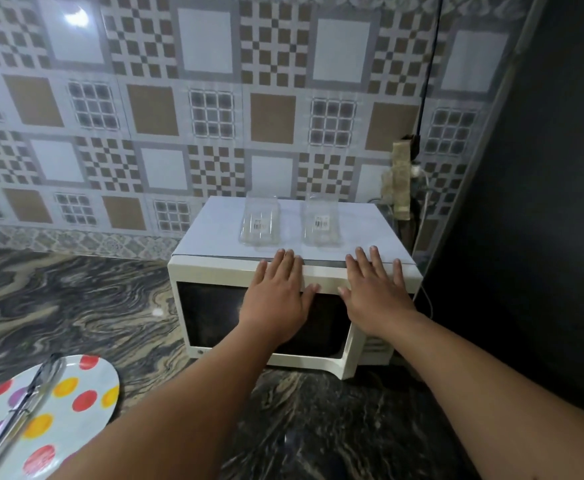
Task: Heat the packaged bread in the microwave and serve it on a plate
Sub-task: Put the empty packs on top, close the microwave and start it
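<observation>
on dark marbled counter point(76, 306), white microwave point(214, 271) against patterned tile wall point(145, 116).

The microwave point(294, 275) has a smooth cream casing that looks like painted metal or plastic, with a dark glossy door panel point(214, 317) that reflects faintly. Its top is covered by a matt white sheet point(214, 230), papery in look. On that sheet lie two clear plastic packages point(260, 221), thin and shiny, each with a small printed paper label. The bench point(76, 299) is polished stone, dark with pale swirling veins, and it gives back light spots. The wall tiles point(211, 46) are glazed and glossy. The plate point(86, 379) is smooth, glossy and dotted, holding shiny metal tongs point(24, 407).
</observation>
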